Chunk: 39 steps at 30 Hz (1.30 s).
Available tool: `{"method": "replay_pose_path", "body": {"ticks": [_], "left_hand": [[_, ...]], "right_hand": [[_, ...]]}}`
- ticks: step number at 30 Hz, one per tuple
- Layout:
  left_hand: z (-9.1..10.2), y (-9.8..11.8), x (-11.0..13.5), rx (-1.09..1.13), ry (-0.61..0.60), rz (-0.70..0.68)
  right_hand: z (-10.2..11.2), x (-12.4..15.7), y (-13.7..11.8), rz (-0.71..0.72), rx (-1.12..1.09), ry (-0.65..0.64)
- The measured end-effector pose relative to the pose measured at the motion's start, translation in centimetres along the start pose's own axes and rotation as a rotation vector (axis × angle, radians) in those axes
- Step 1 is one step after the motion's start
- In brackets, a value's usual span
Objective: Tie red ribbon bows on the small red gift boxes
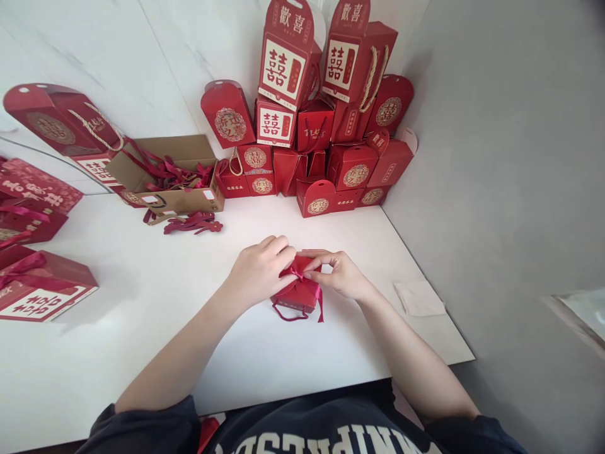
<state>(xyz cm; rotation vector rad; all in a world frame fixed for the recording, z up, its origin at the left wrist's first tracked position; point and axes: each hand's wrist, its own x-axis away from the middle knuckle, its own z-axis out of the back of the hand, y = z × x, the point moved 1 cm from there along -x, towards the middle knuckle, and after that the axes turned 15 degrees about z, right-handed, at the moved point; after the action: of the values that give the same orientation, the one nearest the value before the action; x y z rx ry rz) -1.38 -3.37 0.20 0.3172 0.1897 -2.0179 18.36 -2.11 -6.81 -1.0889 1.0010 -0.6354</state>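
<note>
On the white table before me sits a small red gift box (295,295) with a dark red cord handle hanging at its near side. A shiny crimson ribbon (319,301) crosses its top, one tail dangling over the right side. My left hand (265,268), closed, pinches the ribbon at the top from the left. From the right, my right hand (338,272) also pinches it between thumb and fingers. Both hands meet around a bow or knot at the middle of the lid, and the fingers partly hide it.
Red gift boxes (283,69) stand stacked against the back wall. An open cardboard carton (184,200) holds crimson ribbons, and loose ribbons (193,222) lie before it. More boxes with ribbons (51,302) stand at left. A white paper pad (420,298) lies near the grey right wall.
</note>
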Motion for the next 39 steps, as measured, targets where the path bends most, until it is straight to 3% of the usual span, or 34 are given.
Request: {"method": "replay_pose_path", "body": {"ticks": [5,10,17,27,31,35,39], "left_hand": [[1.5,-0.9,-0.1,0.252,-0.213,0.191],[0.9,-1.5,-0.1,0.553,-0.431,0.314],[0.3,-2.4,-0.3,0.634,-0.593,0.383],[0.7,-3.3,-0.3,0.616,-0.634,0.4],[0.5,-3.8,-0.4,0.562,-0.631,0.412],[1.1,-3.6,-0.6,0.628,-0.536,0.281],[1.8,-3.1,-0.6,0.682,-0.575,0.164]], "right_hand": [[-0.1,0.0,-0.3,-0.019,0.028,-0.016],[-0.1,0.0,-0.2,0.0,0.043,-0.023],[0.1,0.0,-1.0,0.043,0.15,-0.017],[1.6,0.4,-1.9,0.163,0.358,-0.016],[2.1,0.3,-1.9,0.126,0.343,-0.127],[2.2,0.2,-2.0,0.117,0.266,-0.147],[1.6,0.0,-1.8,0.159,0.257,-0.146]]}}
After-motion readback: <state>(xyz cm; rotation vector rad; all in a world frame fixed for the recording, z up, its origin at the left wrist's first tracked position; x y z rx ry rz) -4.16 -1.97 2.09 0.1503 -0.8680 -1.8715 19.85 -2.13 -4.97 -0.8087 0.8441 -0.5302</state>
